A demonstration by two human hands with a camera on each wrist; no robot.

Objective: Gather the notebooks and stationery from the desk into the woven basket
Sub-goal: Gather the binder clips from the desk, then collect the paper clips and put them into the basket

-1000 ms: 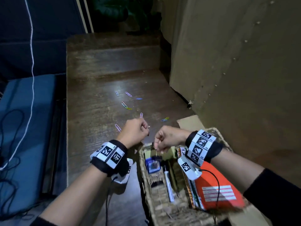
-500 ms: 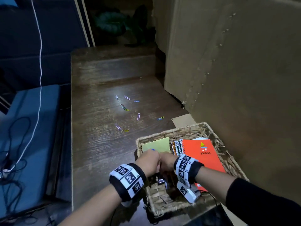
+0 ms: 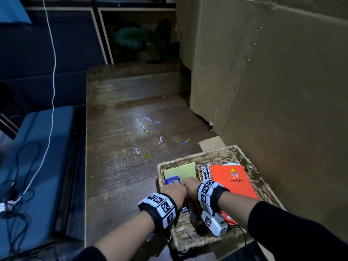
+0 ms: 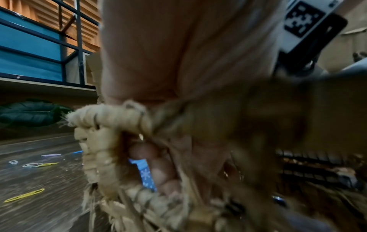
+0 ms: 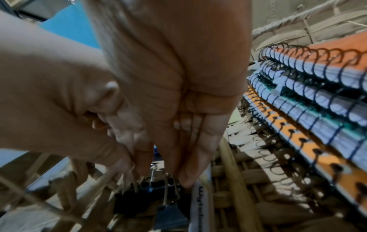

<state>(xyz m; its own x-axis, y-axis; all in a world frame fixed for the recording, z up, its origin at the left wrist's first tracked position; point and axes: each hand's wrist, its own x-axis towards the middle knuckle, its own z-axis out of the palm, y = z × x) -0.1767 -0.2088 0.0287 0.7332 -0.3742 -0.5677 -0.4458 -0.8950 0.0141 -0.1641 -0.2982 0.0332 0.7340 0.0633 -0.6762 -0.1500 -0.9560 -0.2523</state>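
Observation:
The woven basket [image 3: 207, 154] stands at the desk's near right corner. Inside lie an orange spiral notebook [image 3: 235, 183], a yellow-green sticky pad [image 3: 180, 170] and a small blue box [image 3: 171, 179]. Both hands reach down into the basket side by side. My left hand [image 3: 173, 189] curls its fingers round the blue box [image 4: 146, 174] just behind the basket wall [image 4: 103, 141]. My right hand [image 5: 158, 172] points down and pinches the wire handles of a black binder clip [image 5: 151, 191] on the basket floor. Several coloured paper clips [image 3: 160, 140] lie scattered on the desk [image 3: 116, 176].
A tall cardboard sheet [image 3: 263, 91] stands along the desk's right side, close behind the basket. A white marker [image 5: 200, 204] and stacked spiral notebooks [image 5: 317, 51] fill the basket's right part. A blue cushioned seat [image 3: 37, 157] with cables sits left of the desk.
Both hands have come down from above the basket's rim into it. The binder clip in the right hand now rests on the basket floor, and the left hand has closed on the blue box.

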